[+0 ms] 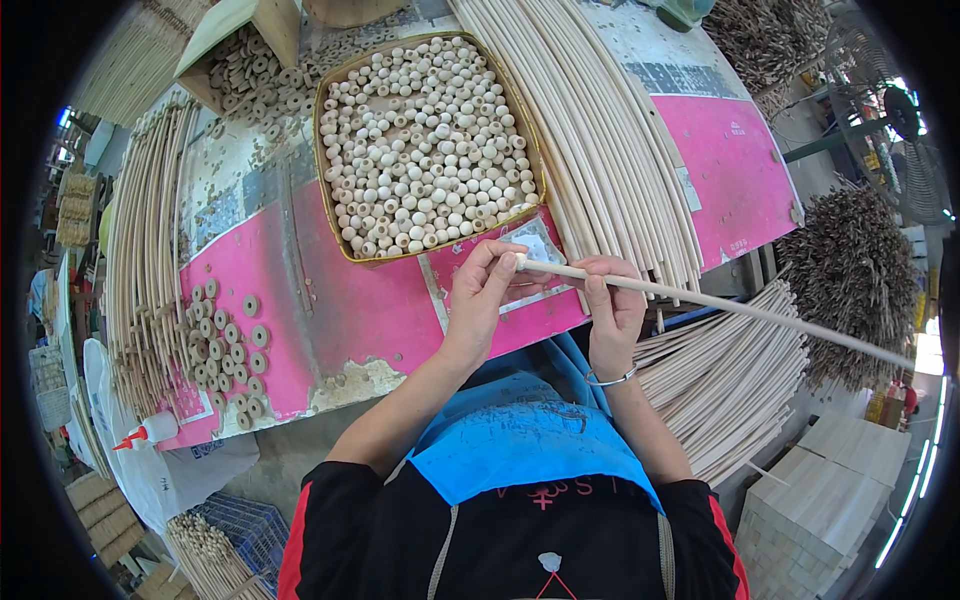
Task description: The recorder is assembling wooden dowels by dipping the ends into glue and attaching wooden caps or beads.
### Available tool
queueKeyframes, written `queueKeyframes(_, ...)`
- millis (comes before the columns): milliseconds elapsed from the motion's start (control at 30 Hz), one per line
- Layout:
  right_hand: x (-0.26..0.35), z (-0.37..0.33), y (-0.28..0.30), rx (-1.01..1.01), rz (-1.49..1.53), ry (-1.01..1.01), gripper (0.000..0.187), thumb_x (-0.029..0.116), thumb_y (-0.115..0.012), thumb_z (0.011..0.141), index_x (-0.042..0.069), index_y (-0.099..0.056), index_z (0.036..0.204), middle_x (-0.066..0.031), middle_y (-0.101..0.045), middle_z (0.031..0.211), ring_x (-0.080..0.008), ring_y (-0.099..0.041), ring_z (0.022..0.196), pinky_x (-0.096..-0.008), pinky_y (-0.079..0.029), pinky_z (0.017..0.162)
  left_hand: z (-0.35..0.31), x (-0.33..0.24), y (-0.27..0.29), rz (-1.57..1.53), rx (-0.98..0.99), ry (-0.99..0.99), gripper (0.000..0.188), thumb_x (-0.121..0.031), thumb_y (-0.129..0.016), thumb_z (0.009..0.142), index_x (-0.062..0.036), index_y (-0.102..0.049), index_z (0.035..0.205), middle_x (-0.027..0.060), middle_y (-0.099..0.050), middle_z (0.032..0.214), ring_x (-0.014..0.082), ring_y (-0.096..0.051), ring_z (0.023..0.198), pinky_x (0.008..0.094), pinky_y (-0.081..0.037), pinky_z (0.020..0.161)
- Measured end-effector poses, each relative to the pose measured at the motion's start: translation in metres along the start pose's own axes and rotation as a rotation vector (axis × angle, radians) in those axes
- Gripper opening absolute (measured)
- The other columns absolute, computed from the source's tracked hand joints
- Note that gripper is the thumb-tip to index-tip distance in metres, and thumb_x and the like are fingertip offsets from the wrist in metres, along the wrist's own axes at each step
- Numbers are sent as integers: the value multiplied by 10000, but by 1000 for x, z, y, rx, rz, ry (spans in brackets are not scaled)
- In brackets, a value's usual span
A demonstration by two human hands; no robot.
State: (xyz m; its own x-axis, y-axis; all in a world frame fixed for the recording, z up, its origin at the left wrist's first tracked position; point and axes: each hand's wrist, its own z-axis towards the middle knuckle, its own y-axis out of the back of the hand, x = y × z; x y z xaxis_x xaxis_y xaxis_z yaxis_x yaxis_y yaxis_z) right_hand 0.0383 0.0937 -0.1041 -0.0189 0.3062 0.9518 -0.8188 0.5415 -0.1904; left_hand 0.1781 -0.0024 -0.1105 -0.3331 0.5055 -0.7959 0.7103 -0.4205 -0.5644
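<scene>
Pinching the pale bead (520, 262) with your left hand (476, 297), you grip the rod (720, 302) just behind it with your right hand (614, 312) — probably for alignment.

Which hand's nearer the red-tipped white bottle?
Left. The left hand is to the bottle's right, at one end of the wooden rod; the right hand is farther right, gripping along its length.

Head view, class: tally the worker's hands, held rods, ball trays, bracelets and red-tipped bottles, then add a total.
Hands, left hand and right hand: 2
Held rod: 1
Ball tray: 1
Bracelet: 1
Red-tipped bottle: 1
Total: 6
</scene>
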Motion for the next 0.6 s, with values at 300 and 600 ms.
queueKeyframes(300,62,-10,27,140,-241,-502,202,141,-589,1013,-19,-661,1114,-41,-674,829,-83,-643,737,-213,-506,628,22,5,-27,-110,-77,-108,244,-115,-562,1018,-13,-557,1240,112,-670,1048,190,-686,943,339,-601,858)
queueKeyframes(600,100,-63,169,-74,-1333,139,256,183,-756,803,97,-696,1037,-58,-632,834,-271,-628,813,-396,-490,755,52,-52,3,197,-46,-174,310,-131,-536,1037,3,-536,1316,92,-668,1019,161,-668,951,303,-596,853)
